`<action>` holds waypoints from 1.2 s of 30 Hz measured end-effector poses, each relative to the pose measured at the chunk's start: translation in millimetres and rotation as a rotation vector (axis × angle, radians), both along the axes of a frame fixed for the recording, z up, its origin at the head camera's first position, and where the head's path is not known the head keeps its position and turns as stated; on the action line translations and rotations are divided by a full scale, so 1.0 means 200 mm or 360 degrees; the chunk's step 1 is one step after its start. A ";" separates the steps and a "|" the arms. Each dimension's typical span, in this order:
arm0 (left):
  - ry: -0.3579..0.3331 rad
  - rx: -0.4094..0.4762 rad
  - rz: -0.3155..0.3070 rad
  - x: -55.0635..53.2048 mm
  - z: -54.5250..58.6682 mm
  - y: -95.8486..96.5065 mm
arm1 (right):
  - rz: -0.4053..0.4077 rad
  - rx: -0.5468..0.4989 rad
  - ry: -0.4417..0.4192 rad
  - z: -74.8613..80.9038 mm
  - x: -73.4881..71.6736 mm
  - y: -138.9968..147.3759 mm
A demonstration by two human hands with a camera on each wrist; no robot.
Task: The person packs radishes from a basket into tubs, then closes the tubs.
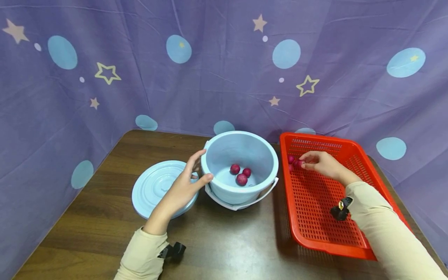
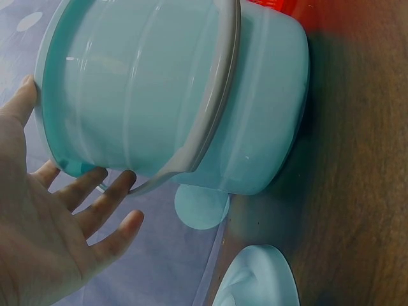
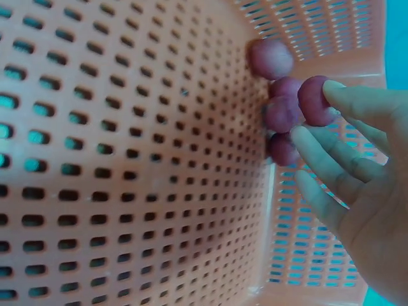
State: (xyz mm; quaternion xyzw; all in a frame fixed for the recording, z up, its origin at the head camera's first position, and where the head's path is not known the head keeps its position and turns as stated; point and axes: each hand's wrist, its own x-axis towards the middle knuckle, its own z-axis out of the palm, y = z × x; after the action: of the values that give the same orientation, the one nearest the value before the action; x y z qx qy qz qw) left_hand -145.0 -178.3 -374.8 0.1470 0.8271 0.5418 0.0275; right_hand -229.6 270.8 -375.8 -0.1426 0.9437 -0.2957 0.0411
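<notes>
The work surface is a brown wood-grain table [image 1: 259, 237], its far corners rounded, with a patch of light reflected near the front. Behind it and along both sides hangs a purple cloth [image 1: 227, 89] printed with stars, pale blue ovals and small white dots; creases run across it.

A light blue bucket [image 1: 222, 149] stands upright at the table's middle toward the back, its handle [image 1: 241, 207] lowered over the near side. Three dark red balls [image 1: 241, 179] lie on its floor. To its left, a matching round lid [image 1: 150, 190] lies flat on the table. To its right sits a red perforated basket [image 1: 315, 217].

The left hand [image 1: 180, 190] rests against the bucket's rim, fingers spread rather than curled. The right hand [image 1: 325, 165], inside the basket, pinches one red ball [image 3: 312, 102] between thumb and fingers. More balls [image 3: 271, 58] lie beside it along the basket's left wall; they overlap, so their exact number appears uncertain. Both forearms wear cream sleeves [image 1: 141, 252].
</notes>
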 end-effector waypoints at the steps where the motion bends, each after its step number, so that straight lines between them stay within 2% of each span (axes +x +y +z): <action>1: 0.0000 -0.0001 -0.0003 0.00 0.00 0.00 | 0.0001 -0.0010 0.0012 0.01 0.00 0.00; 8: 0.0000 -0.0013 -0.0010 0.00 0.01 0.00 | -0.0010 -0.0077 0.0111 0.08 0.02 0.00; 14: -0.0009 -0.0012 -0.0013 0.00 0.01 0.00 | -0.0008 -0.0120 0.0111 0.13 0.06 -0.01; 19: -0.0005 -0.0012 -0.0012 0.00 0.01 0.00 | -0.0009 -0.0218 0.0140 0.17 0.11 -0.05; 23: -0.0009 -0.0012 -0.0012 0.00 0.01 0.00 | -0.0033 -0.0266 0.0210 0.20 0.13 -0.09; 30: 0.0004 -0.0008 -0.0019 0.01 0.01 0.00 | -0.0167 -0.0281 0.0404 0.30 0.17 -0.17; 36: 0.0009 -0.0007 -0.0026 0.00 0.01 0.00 | -0.0167 -0.0358 0.0444 0.37 0.22 -0.26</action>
State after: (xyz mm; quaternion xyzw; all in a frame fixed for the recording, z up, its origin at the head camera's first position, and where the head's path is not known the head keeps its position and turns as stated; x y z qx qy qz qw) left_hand -144.4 -179.0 -373.6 0.1553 0.8271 0.5393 0.0299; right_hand -185.8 219.5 -301.4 -0.1364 0.9073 -0.3785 -0.1219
